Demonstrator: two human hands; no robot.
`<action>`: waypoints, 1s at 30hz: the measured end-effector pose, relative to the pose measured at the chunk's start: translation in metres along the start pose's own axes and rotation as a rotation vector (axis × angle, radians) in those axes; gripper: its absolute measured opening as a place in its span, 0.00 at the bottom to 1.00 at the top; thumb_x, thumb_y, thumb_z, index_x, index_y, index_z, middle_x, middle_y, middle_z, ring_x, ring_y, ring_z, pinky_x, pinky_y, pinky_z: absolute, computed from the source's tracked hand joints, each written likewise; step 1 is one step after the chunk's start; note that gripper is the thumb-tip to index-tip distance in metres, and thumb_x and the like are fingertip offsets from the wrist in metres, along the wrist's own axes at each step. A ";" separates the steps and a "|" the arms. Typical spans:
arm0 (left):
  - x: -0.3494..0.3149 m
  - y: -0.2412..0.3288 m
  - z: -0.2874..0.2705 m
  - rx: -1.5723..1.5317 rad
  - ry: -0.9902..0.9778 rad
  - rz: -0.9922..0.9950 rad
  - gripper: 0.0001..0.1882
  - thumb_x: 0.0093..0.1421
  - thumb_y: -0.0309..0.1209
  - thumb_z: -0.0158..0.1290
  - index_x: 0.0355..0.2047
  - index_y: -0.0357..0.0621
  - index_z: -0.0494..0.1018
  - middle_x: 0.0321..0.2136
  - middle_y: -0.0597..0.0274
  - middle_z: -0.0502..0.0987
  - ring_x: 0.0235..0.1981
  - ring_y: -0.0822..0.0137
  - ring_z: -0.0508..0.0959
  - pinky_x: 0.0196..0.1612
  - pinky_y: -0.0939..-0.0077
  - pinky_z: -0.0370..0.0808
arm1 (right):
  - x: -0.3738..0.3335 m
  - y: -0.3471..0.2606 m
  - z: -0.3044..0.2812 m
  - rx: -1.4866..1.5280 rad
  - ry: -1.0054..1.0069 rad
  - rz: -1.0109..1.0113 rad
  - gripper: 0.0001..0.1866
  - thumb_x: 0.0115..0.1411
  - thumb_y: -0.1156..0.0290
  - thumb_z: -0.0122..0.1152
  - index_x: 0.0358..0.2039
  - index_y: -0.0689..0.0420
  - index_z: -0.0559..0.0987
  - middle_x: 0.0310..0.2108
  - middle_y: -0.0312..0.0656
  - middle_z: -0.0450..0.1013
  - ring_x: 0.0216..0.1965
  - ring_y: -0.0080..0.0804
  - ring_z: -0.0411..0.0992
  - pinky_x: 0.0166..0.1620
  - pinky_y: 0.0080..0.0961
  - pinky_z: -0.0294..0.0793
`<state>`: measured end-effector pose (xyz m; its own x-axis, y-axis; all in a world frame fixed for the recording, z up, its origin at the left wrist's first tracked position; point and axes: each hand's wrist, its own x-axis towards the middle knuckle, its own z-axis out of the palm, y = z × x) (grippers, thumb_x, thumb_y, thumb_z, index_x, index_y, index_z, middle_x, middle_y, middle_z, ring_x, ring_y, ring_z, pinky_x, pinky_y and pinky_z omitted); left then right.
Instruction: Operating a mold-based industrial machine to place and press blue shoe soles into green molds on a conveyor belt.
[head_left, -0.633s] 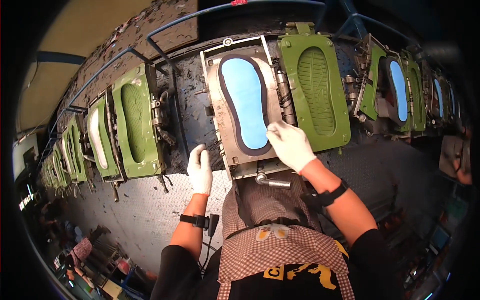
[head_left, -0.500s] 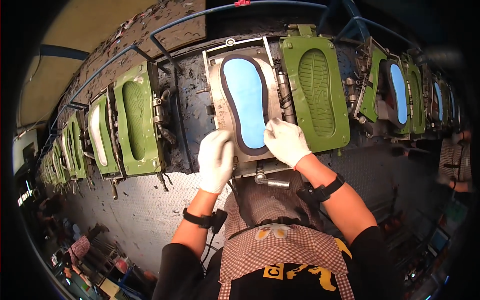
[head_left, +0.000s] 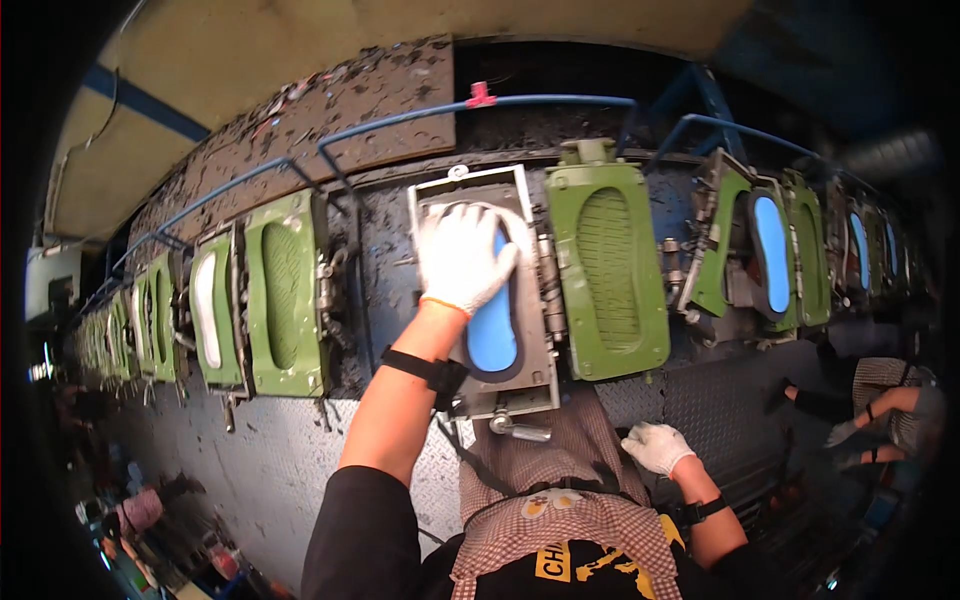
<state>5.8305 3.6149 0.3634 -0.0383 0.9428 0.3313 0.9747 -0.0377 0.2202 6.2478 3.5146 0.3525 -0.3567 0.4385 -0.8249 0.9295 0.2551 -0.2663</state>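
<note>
A blue insole with a dark rim [head_left: 490, 345] lies lengthwise on the metal plate of an open sole mould [head_left: 540, 388] in front of me. My left hand [head_left: 465, 255], in a white glove, rests flat on its far end with the fingers spread. The palm and fingers hide most of that end. My right hand [head_left: 657, 448], gloved too, is off the mould, low beside my apron at the right. Its fingers are curled in, and what they hold, if anything, is hidden. Right of the insole stands the mould's raised green half [head_left: 607, 275], with a ribbed sole-shaped hollow.
More green moulds [head_left: 285, 300] line the bench to the left. Another mould on the right bears a blue insole [head_left: 771, 255]. A blue rail [head_left: 400, 125] runs behind them. A metal handle [head_left: 525, 432] juts toward my apron. A co-worker's arm [head_left: 885, 402] shows at far right.
My left hand has moved from the insole's near left side up onto its far end and spread flat. My right hand has left the insole's edge and dropped toward my right side.
</note>
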 end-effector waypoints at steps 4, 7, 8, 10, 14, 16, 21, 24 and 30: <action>0.011 -0.002 0.008 -0.052 -0.007 0.030 0.16 0.58 0.40 0.58 0.38 0.40 0.78 0.39 0.51 0.79 0.44 0.49 0.78 0.52 0.57 0.73 | -0.019 0.040 -0.018 0.182 0.214 -0.146 0.22 0.68 0.51 0.49 0.42 0.55 0.82 0.45 0.54 0.79 0.49 0.54 0.76 0.54 0.45 0.74; 0.006 -0.011 0.024 -0.100 -0.104 0.002 0.19 0.60 0.40 0.57 0.43 0.38 0.77 0.44 0.48 0.78 0.49 0.46 0.76 0.56 0.55 0.71 | -0.028 0.077 -0.056 0.257 0.571 -0.200 0.18 0.67 0.55 0.54 0.44 0.57 0.80 0.42 0.51 0.78 0.47 0.55 0.76 0.51 0.45 0.75; 0.003 -0.015 0.027 -0.105 -0.044 0.033 0.20 0.61 0.41 0.57 0.46 0.37 0.76 0.47 0.46 0.78 0.51 0.45 0.75 0.58 0.55 0.70 | -0.023 0.091 -0.075 0.254 0.666 -0.194 0.17 0.67 0.57 0.55 0.45 0.57 0.79 0.41 0.50 0.78 0.46 0.54 0.76 0.50 0.45 0.76; 0.004 -0.020 0.028 -0.071 -0.075 0.000 0.24 0.60 0.43 0.57 0.48 0.36 0.76 0.50 0.44 0.77 0.54 0.45 0.74 0.60 0.54 0.68 | 0.004 0.119 -0.117 0.113 0.898 -0.081 0.14 0.67 0.61 0.55 0.46 0.56 0.78 0.41 0.46 0.77 0.45 0.49 0.76 0.48 0.45 0.78; 0.020 0.022 0.010 0.206 -0.215 -0.120 0.29 0.64 0.45 0.53 0.57 0.34 0.71 0.60 0.39 0.70 0.63 0.42 0.66 0.67 0.47 0.58 | 0.094 0.167 -0.211 -0.236 1.092 0.054 0.11 0.67 0.66 0.52 0.45 0.57 0.77 0.40 0.53 0.76 0.45 0.49 0.77 0.44 0.44 0.78; 0.023 0.086 0.003 0.061 -0.152 -0.172 0.29 0.62 0.40 0.52 0.59 0.34 0.69 0.62 0.36 0.67 0.67 0.40 0.62 0.71 0.46 0.53 | 0.133 0.178 -0.249 -0.351 1.156 -0.002 0.12 0.66 0.67 0.49 0.47 0.57 0.74 0.38 0.54 0.77 0.42 0.49 0.78 0.42 0.45 0.78; 0.002 0.303 0.066 -0.603 0.006 0.066 0.28 0.57 0.33 0.61 0.57 0.37 0.71 0.59 0.37 0.71 0.62 0.39 0.69 0.66 0.48 0.65 | 0.155 0.192 -0.298 -0.453 0.916 0.042 0.14 0.66 0.66 0.50 0.47 0.60 0.76 0.38 0.54 0.80 0.37 0.56 0.80 0.41 0.46 0.80; 0.018 0.343 0.128 -0.641 -0.044 -0.395 0.33 0.61 0.38 0.59 0.62 0.33 0.65 0.63 0.34 0.67 0.64 0.40 0.68 0.68 0.53 0.64 | 0.143 0.211 -0.304 -0.165 0.887 -0.034 0.18 0.67 0.60 0.49 0.45 0.63 0.77 0.37 0.60 0.79 0.39 0.62 0.78 0.44 0.51 0.78; 0.048 0.343 0.143 -0.638 -0.336 -0.658 0.41 0.59 0.41 0.56 0.67 0.29 0.59 0.62 0.36 0.69 0.63 0.44 0.71 0.66 0.61 0.67 | 0.165 0.238 -0.292 -0.044 0.950 -0.123 0.17 0.66 0.60 0.49 0.45 0.59 0.77 0.36 0.58 0.80 0.38 0.59 0.79 0.45 0.52 0.78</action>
<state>6.1949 3.6946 0.3241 -0.3711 0.8814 -0.2922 0.4750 0.4506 0.7558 6.3826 3.8989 0.2989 -0.3965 0.9172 -0.0383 0.8830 0.3697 -0.2892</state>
